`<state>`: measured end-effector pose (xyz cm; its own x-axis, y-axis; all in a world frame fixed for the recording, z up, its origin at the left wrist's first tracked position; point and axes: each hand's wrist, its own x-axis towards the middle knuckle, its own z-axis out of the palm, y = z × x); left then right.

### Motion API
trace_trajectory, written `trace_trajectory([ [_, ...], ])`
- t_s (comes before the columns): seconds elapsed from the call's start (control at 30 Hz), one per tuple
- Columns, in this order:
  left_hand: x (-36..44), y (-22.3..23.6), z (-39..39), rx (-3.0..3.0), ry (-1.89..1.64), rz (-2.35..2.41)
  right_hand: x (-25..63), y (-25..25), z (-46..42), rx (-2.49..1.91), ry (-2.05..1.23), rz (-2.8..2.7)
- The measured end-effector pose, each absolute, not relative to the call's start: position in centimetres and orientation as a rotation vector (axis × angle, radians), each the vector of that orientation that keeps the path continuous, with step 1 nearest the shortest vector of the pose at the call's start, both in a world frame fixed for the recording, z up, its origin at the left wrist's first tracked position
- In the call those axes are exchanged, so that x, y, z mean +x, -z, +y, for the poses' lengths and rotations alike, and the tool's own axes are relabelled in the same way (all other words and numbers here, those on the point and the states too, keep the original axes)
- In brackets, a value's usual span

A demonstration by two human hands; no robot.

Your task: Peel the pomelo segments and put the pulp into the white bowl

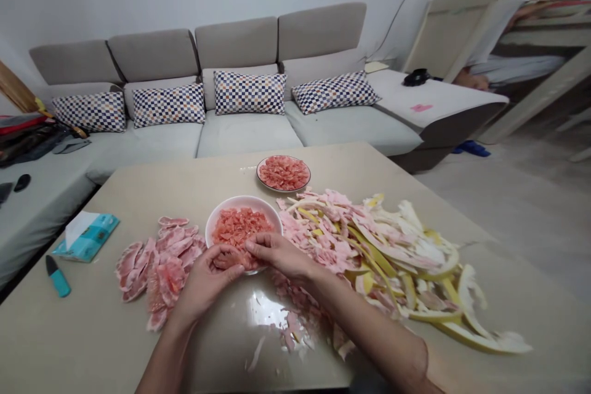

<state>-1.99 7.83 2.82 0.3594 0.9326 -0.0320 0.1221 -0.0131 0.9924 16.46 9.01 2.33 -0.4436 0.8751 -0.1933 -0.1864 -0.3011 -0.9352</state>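
Over the near rim of a white bowl (211,225) heaped with red pomelo flesh (242,226), both hands meet. My left hand (210,274) curls its fingers round a pinkish piece of pomelo (237,257), mostly hidden by the fingers. Thumb and forefinger of my right hand (277,252) pinch the same piece from the other side. To the left of the bowl lies a pile of pomelo segment skins (168,258). A dark-rimmed plate (259,178) of more red flesh stands behind the bowl.
Yellow-white pomelo peels (392,258) and pink pith cover the table's right side. A turquoise-handled knife (58,277) and a tissue pack (92,237) lie at the left. Beyond the table (152,188) stands a grey sofa (244,135). Another person (494,55) sits at the far right.
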Motion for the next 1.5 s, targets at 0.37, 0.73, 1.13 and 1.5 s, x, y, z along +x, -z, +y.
trace_trajectory([
  [0.37, -2.2, -2.6, 7.7, 1.433, -0.884, 0.984, 18.8, -2.8, 9.7, -1.153, -1.264, -1.322],
  [0.73, -1.9, -2.1, 7.6, 1.602, -1.038, 1.012, 17.4, -4.1, 8.4, -1.145, -1.132, -1.777],
  [1.13, -1.6, -2.0, 7.7, 1.555, -1.037, 1.126, 17.9, -3.2, 9.0, -1.185, -1.069, -1.483],
  [1.5, -1.7, -2.2, 7.6, 1.046, -1.044, 1.02, 17.9, -3.1, 8.7, -1.257, -0.734, -1.649],
])
